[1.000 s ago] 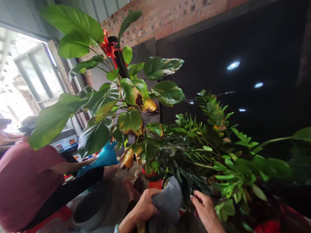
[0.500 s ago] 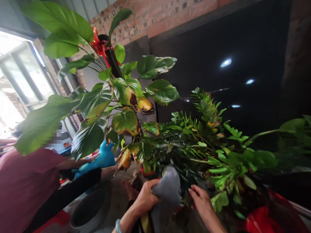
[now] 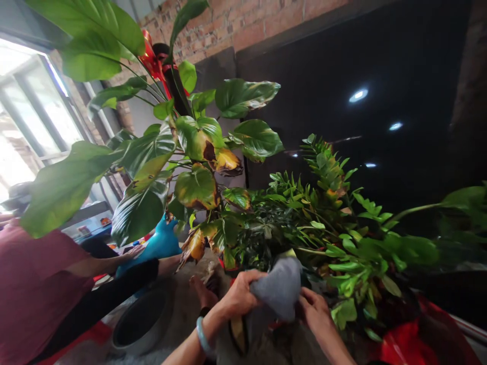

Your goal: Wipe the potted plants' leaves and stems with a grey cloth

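Cloth (image 3: 279,289), grey and bunched up, is between the two hands, with most of it just to the right of the left fingers. The left hand (image 3: 241,294) grips it by its left side, the fingers closed on the fabric. The right hand (image 3: 314,306) is at the other side of the cloth, its fingers bent and their tips close to the edge; whether they pinch the cloth or something behind it, I cannot tell. A pale bangle (image 3: 203,337) circles the wrist behind the left fingers.

Beyond the right fingertips, and spreading to their right, grow low leafy plants (image 3: 338,248). Up and to the left of the left fingers stands a tall plant (image 3: 196,185) with broad leaves, several yellowed and brown at the edges, and a red bow (image 3: 154,63) is tied near its top. A bare foot (image 3: 201,291) shows just left of the left fingers, and farther left of them is a grey tub (image 3: 139,324). Well apart from the left fingers, past the tub, a person in a pink shirt (image 3: 45,289) sits with one hand by a bright blue object (image 3: 165,241). Something red (image 3: 411,339) lies to the right of the right fingers, and a dark panel (image 3: 342,111) rises far behind both hands.
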`<action>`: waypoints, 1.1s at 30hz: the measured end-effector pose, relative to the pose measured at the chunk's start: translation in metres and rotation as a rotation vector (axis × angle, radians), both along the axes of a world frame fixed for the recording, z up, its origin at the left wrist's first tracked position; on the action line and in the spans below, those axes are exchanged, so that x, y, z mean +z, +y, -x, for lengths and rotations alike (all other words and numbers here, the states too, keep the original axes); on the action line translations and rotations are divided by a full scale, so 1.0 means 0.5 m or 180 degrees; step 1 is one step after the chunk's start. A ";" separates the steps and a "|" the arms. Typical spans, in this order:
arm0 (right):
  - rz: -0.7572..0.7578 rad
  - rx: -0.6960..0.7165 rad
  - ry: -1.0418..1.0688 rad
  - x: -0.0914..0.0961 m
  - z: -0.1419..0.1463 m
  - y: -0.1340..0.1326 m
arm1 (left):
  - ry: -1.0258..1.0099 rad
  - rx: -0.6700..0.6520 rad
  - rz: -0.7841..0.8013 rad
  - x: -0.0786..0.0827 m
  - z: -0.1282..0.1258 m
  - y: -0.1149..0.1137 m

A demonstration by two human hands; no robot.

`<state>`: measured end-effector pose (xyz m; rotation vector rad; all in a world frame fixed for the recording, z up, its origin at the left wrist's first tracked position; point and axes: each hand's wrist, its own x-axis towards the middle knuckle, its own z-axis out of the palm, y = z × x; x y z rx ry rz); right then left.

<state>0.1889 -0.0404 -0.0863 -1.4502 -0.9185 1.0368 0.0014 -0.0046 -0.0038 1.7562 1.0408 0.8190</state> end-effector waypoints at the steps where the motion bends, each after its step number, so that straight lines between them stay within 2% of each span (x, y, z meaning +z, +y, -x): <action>1: -0.0004 0.0029 -0.0024 0.000 -0.002 -0.002 | 0.0020 -0.0194 0.0069 0.004 0.005 -0.011; 3: 0.0040 0.0119 -0.0079 0.001 -0.004 -0.007 | -0.0217 -0.0226 -0.0025 0.043 0.012 -0.017; 6: 0.0148 0.0234 -0.0164 0.003 -0.003 -0.008 | -0.0894 0.0422 -0.0514 0.132 0.005 0.016; 8: 0.0165 0.0238 -0.0199 0.002 -0.004 -0.004 | -0.1201 0.0830 -0.0712 0.160 -0.012 0.048; 9: 0.0166 0.0215 -0.0209 0.001 -0.005 -0.002 | -0.1258 0.0958 -0.0761 0.157 -0.020 0.059; 11: 0.0161 0.0143 -0.0229 -0.003 -0.010 0.002 | -0.1108 0.0942 -0.0681 0.119 -0.033 0.063; 12: 0.0150 0.0107 -0.0240 -0.005 -0.014 0.004 | -0.0895 0.0785 -0.0541 0.090 -0.034 0.056; 14: 0.0099 0.0088 -0.0258 -0.008 -0.024 0.005 | -0.0280 0.0125 -0.0128 0.031 -0.026 0.028; 16: 0.0039 0.0141 -0.0263 -0.008 -0.034 0.002 | 0.0096 -0.0347 0.0070 0.000 -0.009 -0.004; 17: 0.0024 0.0173 -0.0258 -0.008 -0.037 0.000 | 0.0136 -0.0416 0.0084 0.001 0.001 -0.015; 19: 0.0031 0.0206 -0.0223 -0.006 -0.041 -0.004 | -0.0100 -0.0223 -0.0046 0.033 0.015 -0.022; 23: 0.0099 0.0151 -0.0063 0.002 -0.029 -0.009 | -0.0818 0.0714 -0.0560 0.129 0.015 0.019; 25: 0.0091 0.0074 0.0009 0.006 -0.016 -0.008 | -0.0917 0.1105 -0.0651 0.137 0.005 0.038; 26: 0.0071 0.0025 0.0036 0.008 -0.010 -0.007 | -0.0886 0.1189 -0.0601 0.125 0.000 0.041; 28: 0.0020 -0.0059 0.0080 0.011 0.000 -0.007 | -0.0718 0.1058 -0.0357 0.078 -0.005 0.028; 31: -0.0059 -0.0108 0.0160 0.016 0.006 -0.012 | -0.0439 0.0327 0.0134 -0.002 0.006 -0.024; 33: -0.0090 -0.0093 0.0245 0.022 0.006 -0.021 | -0.0362 -0.0079 0.0395 -0.025 0.024 -0.058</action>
